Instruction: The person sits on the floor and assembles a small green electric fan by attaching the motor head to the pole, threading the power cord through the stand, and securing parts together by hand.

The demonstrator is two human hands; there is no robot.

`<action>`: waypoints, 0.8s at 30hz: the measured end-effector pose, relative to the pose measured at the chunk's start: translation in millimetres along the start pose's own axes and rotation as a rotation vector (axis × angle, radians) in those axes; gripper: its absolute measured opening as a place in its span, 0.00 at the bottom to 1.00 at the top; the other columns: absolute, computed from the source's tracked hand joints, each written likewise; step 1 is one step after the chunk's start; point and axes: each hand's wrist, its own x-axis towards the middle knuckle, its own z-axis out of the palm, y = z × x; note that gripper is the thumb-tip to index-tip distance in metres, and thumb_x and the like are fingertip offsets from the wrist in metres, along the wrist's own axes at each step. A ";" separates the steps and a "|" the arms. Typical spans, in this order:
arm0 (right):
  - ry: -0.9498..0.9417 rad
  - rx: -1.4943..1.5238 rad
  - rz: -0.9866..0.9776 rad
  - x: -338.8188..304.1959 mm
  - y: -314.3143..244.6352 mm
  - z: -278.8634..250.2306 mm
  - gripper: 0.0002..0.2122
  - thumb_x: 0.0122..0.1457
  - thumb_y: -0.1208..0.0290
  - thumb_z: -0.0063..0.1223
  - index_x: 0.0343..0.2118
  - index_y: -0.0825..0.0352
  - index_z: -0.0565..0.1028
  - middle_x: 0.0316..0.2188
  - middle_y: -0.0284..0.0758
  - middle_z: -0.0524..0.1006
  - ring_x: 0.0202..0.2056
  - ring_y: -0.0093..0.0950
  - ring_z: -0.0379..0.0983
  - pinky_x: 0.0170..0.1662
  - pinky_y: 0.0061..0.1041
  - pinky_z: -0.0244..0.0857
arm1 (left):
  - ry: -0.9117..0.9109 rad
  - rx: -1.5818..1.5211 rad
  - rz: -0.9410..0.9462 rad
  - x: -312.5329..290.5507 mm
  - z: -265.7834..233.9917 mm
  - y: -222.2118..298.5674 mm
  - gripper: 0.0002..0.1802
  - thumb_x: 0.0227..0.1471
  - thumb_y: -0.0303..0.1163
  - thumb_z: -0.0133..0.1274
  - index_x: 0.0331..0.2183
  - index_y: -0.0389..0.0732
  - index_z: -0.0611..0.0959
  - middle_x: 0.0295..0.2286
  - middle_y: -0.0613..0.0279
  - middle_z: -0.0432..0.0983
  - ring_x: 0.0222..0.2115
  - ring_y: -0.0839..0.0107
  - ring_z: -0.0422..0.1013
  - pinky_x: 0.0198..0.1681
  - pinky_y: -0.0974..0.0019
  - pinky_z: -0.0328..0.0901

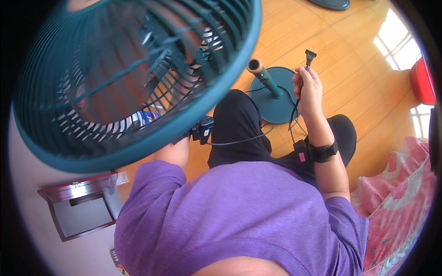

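Note:
A large dark teal fan head (230, 99) with a ribbed grille fills the upper left. My left forearm runs up behind its lower rim, and the fan head hides that hand and its fingers. On the right, my right hand (309, 87) is raised with its fingers closed round the cord just below a black two-pin power plug (311, 56). The plug's prongs point up, away from me. From that hand the dark cord hangs in a loop toward the fan's round teal base (283, 110). A short teal tube (267, 79) with an open top rises from the base.
My knees in black trousers (237, 129) flank the base's near side on the wooden floor (354, 87). A red container (422, 83) stands at far right, above pink patterned fabric (396, 184). A dark-framed opening (80, 204) is at lower left.

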 end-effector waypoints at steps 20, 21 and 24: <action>-0.546 0.381 0.070 -4.9 -10.6 18.4 0.07 0.57 0.70 0.47 0.35 0.66 0.75 0.25 0.27 0.74 0.20 0.12 0.61 0.23 0.11 0.55 | -0.035 -0.374 -0.025 23.4 37.0 -0.4 0.24 0.30 0.20 0.49 0.38 0.41 0.74 0.36 0.60 0.69 0.45 0.59 0.62 0.56 0.39 0.48; -0.566 0.402 0.052 -4.5 -9.3 18.8 0.08 0.56 0.70 0.48 0.35 0.66 0.75 0.25 0.27 0.74 0.20 0.12 0.61 0.24 0.11 0.56 | 0.070 -0.349 -0.056 24.2 49.3 3.1 0.23 0.26 0.19 0.51 0.33 0.42 0.72 0.32 0.65 0.69 0.43 0.64 0.63 0.58 0.39 0.41; -0.599 0.393 0.044 -2.2 -5.1 16.1 0.08 0.55 0.71 0.49 0.35 0.67 0.75 0.26 0.27 0.74 0.21 0.12 0.61 0.24 0.11 0.56 | 0.048 -0.379 -0.028 26.7 48.3 -1.1 0.23 0.25 0.19 0.51 0.33 0.42 0.72 0.32 0.65 0.69 0.43 0.65 0.64 0.59 0.40 0.41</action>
